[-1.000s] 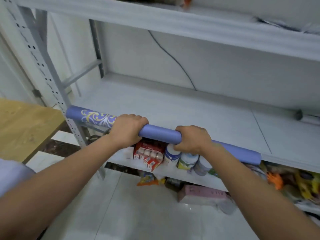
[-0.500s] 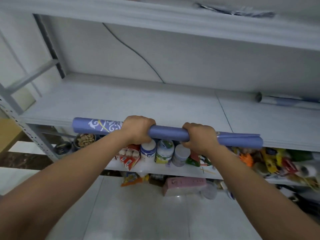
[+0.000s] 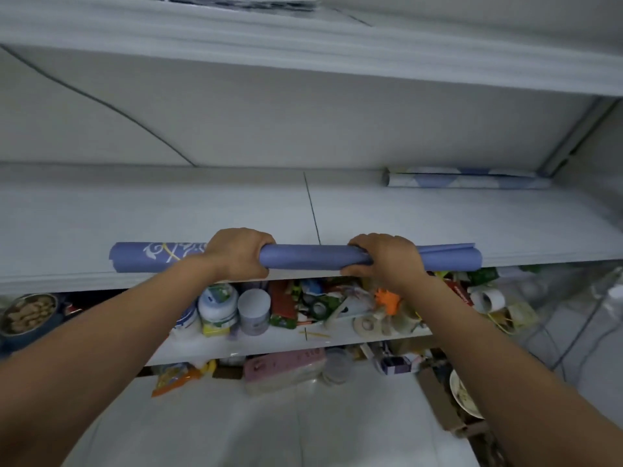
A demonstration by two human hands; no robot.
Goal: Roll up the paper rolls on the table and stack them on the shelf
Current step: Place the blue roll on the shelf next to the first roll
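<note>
Long violet-blue paper roll, white-and-yellow scrollwork at its 9 o'clock end: held level over the front edge of the pale grey shelf board. The left hand and right hand clasp it, fingers curled around, either side of its middle. Pale blue-and-white patterned paper roll: back of the board, toward 1 o'clock.

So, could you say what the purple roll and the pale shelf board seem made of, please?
The purple patterned roll looks like matte paper: thin layered edges show at its right end. The pale grey shelf board seems smooth painted metal or laminate; I cannot tell which.
</note>
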